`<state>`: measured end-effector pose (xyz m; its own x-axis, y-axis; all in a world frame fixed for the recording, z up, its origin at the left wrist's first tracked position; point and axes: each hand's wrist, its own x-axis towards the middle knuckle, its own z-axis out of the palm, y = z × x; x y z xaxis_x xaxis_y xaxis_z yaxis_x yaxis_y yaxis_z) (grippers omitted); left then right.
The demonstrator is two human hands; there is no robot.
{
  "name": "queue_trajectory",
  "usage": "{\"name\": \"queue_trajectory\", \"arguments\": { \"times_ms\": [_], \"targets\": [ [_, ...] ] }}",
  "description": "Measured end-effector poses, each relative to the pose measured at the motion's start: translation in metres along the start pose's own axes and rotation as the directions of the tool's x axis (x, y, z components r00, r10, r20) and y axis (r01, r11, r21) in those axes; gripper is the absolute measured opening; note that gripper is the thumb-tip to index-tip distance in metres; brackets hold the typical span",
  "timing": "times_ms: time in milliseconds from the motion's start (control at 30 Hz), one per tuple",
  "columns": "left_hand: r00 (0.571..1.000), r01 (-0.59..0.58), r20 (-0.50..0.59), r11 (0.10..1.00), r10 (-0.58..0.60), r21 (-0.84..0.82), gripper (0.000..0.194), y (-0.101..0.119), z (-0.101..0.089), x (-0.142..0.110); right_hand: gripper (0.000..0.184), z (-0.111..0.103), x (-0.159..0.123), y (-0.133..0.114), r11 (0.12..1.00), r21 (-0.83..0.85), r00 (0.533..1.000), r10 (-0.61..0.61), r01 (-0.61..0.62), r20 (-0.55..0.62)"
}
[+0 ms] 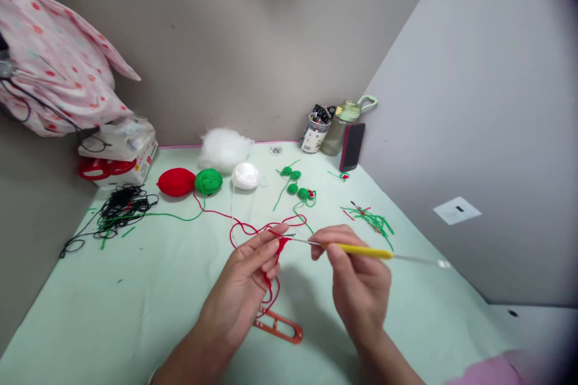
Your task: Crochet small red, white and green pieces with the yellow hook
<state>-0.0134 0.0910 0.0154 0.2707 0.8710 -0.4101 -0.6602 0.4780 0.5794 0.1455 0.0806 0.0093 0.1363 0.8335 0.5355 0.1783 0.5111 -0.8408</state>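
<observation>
My left hand (pixel 246 274) pinches a small piece of red crochet (pixel 282 245) between thumb and fingers. Red yarn (pixel 253 230) runs over its fingertips, and a loose loop hangs below. In my right hand (pixel 361 280) is a crochet hook (pixel 365 251) with a yellow handle, held like a pen. Its thin metal tip points left and meets the red piece; whether it is through a stitch I cannot tell. Under the hands lies an orange slotted tool (pixel 282 326), partly hidden by my left hand. The red strand leads back to a red yarn ball (pixel 177 182).
Green (pixel 208 181) and white yarn balls (pixel 245 175) stand beside white stuffing (pixel 226 149). Small green crocheted balls (pixel 293 188) lie mid-table; green yarn scraps (pixel 372 218) are right. A phone (pixel 353 147), bottle (pixel 336 132) and pen cup (pixel 315 133) stand behind. Tangled black yarn (pixel 124 210) lies left.
</observation>
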Motion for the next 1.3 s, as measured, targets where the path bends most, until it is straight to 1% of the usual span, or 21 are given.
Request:
{"name": "queue_trajectory", "arguments": {
  "times_ms": [67,133,167,233,300,367,433,500,533,600,667,733,800,833,900,967,1033,1100,1167,1233,1300],
  "targets": [
    [0.997,-0.06,-0.04,0.995,0.063,0.081,0.027,0.001,0.0,0.0,0.021,0.0,0.005,-0.002,0.989,0.114,0.995,0.096,-0.097,0.015],
    [0.993,-0.105,-0.041,0.981,0.113,0.165,0.038,-0.002,0.001,-0.002,0.02,0.003,0.004,-0.002,0.997,0.035,0.993,0.063,-0.067,0.096],
    [0.991,-0.12,-0.033,0.975,0.128,0.185,0.044,-0.004,0.002,-0.003,0.023,0.005,0.001,-0.001,0.998,-0.065,0.991,-0.007,0.016,0.135],
    [0.994,-0.109,-0.004,0.978,0.111,0.175,0.049,-0.007,0.002,-0.006,0.035,0.007,-0.006,0.0,0.937,-0.258,0.961,-0.181,0.234,0.211],
    [0.999,-0.05,0.019,0.991,0.048,0.125,0.044,-0.009,0.003,-0.007,0.044,0.009,-0.012,0.001,0.888,-0.312,0.938,-0.292,0.338,0.186],
    [0.999,0.008,0.046,0.998,-0.011,0.07,0.036,-0.008,0.003,-0.006,0.041,0.008,-0.011,0.001,0.943,-0.225,0.969,-0.231,0.244,0.085],
    [0.996,0.031,0.081,0.999,-0.034,0.035,0.031,-0.005,0.003,-0.004,0.026,0.007,-0.005,0.001,0.998,-0.044,0.998,-0.043,0.045,0.041],
    [0.995,0.029,0.09,0.999,-0.032,0.032,0.033,-0.002,0.003,-0.003,0.014,0.006,0.002,0.001,0.979,0.14,0.987,0.142,-0.151,0.073],
    [0.996,0.03,0.086,0.999,-0.033,0.036,0.033,0.0,0.002,-0.003,0.016,0.005,0.005,0.001,0.951,0.214,0.974,0.209,-0.224,0.09],
    [0.997,0.039,0.069,0.998,-0.042,0.05,0.034,0.003,0.002,-0.003,0.023,0.005,0.008,0.0,0.901,0.305,0.951,0.285,-0.309,0.124],
    [0.998,0.036,0.056,0.996,-0.04,0.076,0.035,0.005,0.002,-0.004,0.025,0.004,0.006,-0.001,0.895,0.314,0.948,0.289,-0.317,0.133],
    [0.999,0.009,0.044,0.992,-0.014,0.124,0.037,0.006,0.001,-0.005,0.023,0.002,0.002,-0.004,0.946,0.218,0.968,0.214,-0.239,0.13],
    [0.999,-0.032,0.024,0.983,0.028,0.179,0.039,0.005,0.001,-0.006,0.023,0.0,-0.003,-0.005,0.999,0.014,0.985,0.028,-0.031,0.171],
    [0.999,-0.052,0.015,0.979,0.05,0.196,0.041,0.003,0.001,-0.007,0.024,-0.001,-0.005,-0.006,0.987,-0.105,0.972,-0.092,0.117,0.218],
    [0.997,-0.073,0.005,0.979,0.074,0.191,0.046,0.0,0.001,-0.007,0.03,-0.002,-0.008,-0.005,0.87,-0.304,0.898,-0.284,0.389,0.335],
    [0.999,-0.046,0.014,0.99,0.044,0.132,0.048,-0.002,0.001,-0.006,0.037,-0.002,-0.01,-0.003,0.76,-0.405,0.846,-0.356,0.509,0.397],
    [0.999,0.023,0.037,0.998,-0.025,0.058,0.043,-0.002,0.001,-0.005,0.038,-0.002,-0.01,-0.001,0.792,-0.399,0.876,-0.34,0.463,0.342],
    [0.997,0.062,0.04,0.998,-0.062,0.005,0.034,0.0,0.001,-0.003,0.034,-0.001,-0.008,-0.001,0.917,-0.272,0.948,-0.239,0.291,0.209],
    [0.999,0.034,0.02,0.999,-0.034,-0.004,0.029,0.002,0.002,-0.001,0.029,-0.001,-0.005,-0.001,0.996,-0.043,0.993,-0.073,0.077,0.096],
    [1.0,-0.012,0.009,0.999,0.012,0.034,0.032,0.002,0.002,-0.001,0.024,0.0,-0.001,-0.001,0.987,0.146,0.994,0.056,-0.068,0.091],
    [0.999,-0.033,0.023,0.996,0.031,0.088,0.037,0.0,0.003,-0.003,0.02,0.003,0.001,-0.001,0.977,0.179,0.988,0.09,-0.111,0.122]
  ]
}}
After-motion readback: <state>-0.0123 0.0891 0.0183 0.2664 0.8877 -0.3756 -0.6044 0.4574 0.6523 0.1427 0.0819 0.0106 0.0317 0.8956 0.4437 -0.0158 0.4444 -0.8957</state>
